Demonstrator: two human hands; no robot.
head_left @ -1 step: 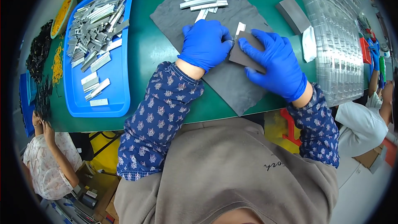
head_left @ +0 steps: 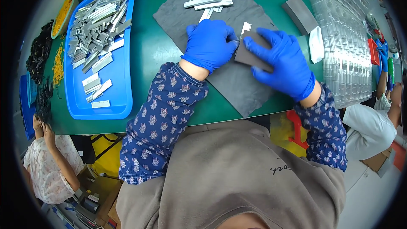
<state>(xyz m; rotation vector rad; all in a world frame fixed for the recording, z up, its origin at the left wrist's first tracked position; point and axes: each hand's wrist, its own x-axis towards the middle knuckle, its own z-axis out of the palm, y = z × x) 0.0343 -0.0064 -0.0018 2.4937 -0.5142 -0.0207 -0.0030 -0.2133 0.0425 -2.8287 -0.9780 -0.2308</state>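
In a blue glove, my right hand (head_left: 286,63) grips a dark grey rectangular block (head_left: 249,53), its fingers over the top and the thumb at the near edge. The end of a small silvery metal strip (head_left: 246,27) sticks out past the block's far edge; the rest is covered. My left hand (head_left: 209,46), also gloved, is closed just left of the block, fingertips curled toward it. Whatever it pinches is hidden. Both hands are over a dark grey sheet (head_left: 243,95). Beyond my left hand, several metal strips (head_left: 208,4) lie in a loose pile on the sheet.
A blue tray (head_left: 121,87) of metal pieces stands left on the green table (head_left: 146,29). Another grey block (head_left: 300,15), a white wad (head_left: 316,44) and stacked clear plastic trays (head_left: 345,59) are at right. Yellow bands (head_left: 58,65) lie far left. Other people sit at both sides.
My right hand and the block under it have shifted very slightly. My left hand stays in place.
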